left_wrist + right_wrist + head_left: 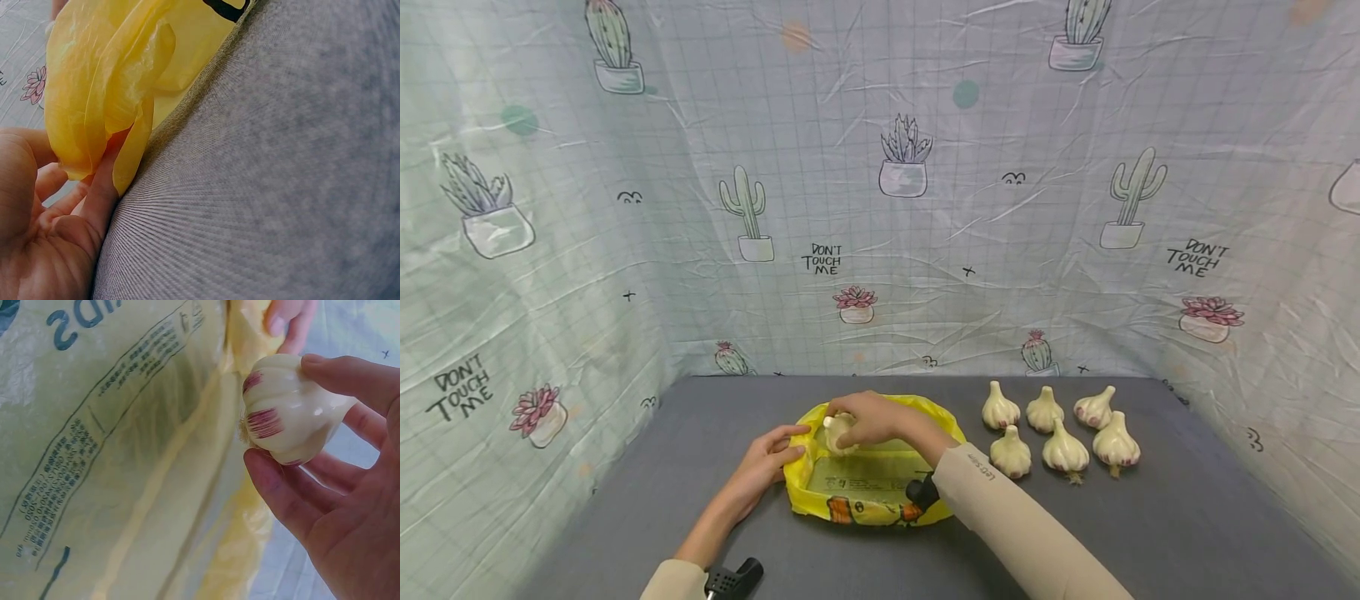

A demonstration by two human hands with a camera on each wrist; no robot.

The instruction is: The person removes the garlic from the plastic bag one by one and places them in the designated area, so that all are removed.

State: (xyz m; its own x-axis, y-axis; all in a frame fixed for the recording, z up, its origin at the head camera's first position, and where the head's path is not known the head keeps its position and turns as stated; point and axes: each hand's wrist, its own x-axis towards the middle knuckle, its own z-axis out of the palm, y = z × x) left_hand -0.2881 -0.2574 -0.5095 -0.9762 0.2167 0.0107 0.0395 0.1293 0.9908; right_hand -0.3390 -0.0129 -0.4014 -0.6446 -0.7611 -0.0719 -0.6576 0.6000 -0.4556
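A yellow plastic bag [880, 510] lies open on the grey table, its rim spread into a wide oval and printed lettering showing on its inside. My right hand [872, 418] reaches over the far left part of this opening and grips a white garlic bulb [290, 409] with purple streaks, its root end facing the bag in the right wrist view. At the left side of the bag, my left hand [763, 467] pinches the rim. Folds of yellow plastic [94, 119] sit between its thumb and fingers in the left wrist view.
To the right of the bag, several more garlic bulbs [1065, 450] stand on the grey table [1165, 525] in two rough rows. A pale sheet printed with cacti [925, 275] hangs behind and on both sides. My right forearm crosses the bag's right edge.
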